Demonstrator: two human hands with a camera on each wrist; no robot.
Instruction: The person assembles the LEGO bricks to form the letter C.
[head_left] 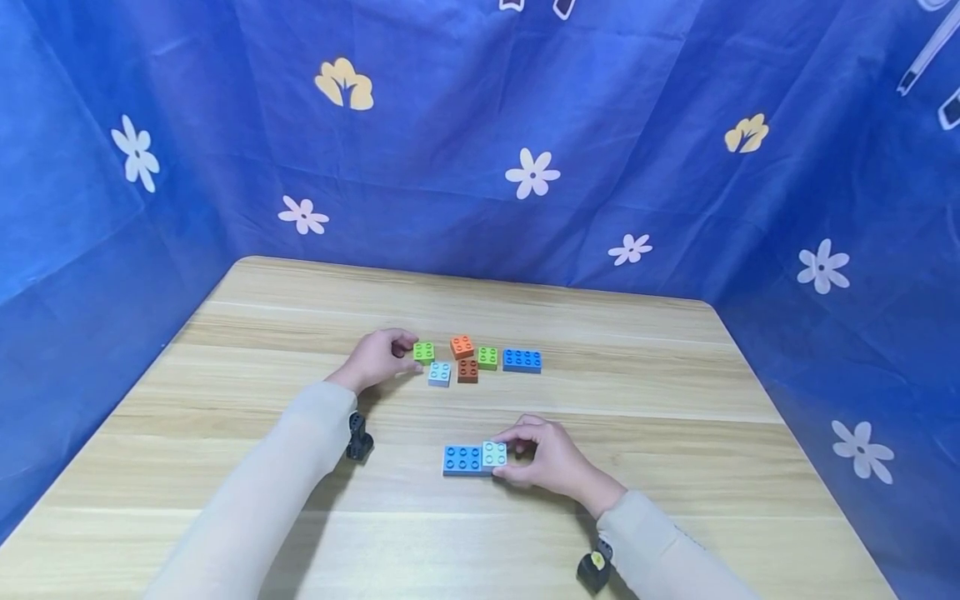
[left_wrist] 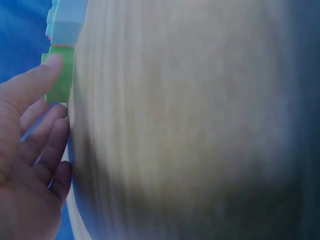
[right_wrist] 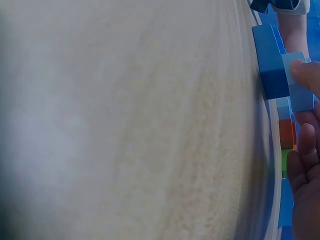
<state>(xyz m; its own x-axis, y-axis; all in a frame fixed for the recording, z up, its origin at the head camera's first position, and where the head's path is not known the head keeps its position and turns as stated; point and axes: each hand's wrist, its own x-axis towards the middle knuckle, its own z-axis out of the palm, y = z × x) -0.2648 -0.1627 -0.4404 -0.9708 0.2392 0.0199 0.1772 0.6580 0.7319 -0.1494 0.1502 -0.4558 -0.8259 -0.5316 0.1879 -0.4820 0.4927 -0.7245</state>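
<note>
In the head view my left hand (head_left: 378, 360) has its thumb and fingers spread about the left side of a lime green brick (head_left: 423, 352). In the left wrist view the thumb overlaps that green brick (left_wrist: 61, 80); firm contact cannot be made out. My right hand (head_left: 551, 460) pinches a small light blue brick (head_left: 494, 454) between thumb and fingers. This brick sits over the right end of a longer blue brick (head_left: 461, 461) on the table. In the right wrist view, the thumb presses the side of the light blue brick (right_wrist: 299, 85).
Beside the left hand lie another light blue brick (head_left: 439, 374), an orange brick (head_left: 462, 347), a brown brick (head_left: 468, 371), a second lime green brick (head_left: 487, 358) and a long blue brick (head_left: 522, 360). A blue flowered curtain (head_left: 450, 208) surrounds the wooden table (head_left: 637, 375).
</note>
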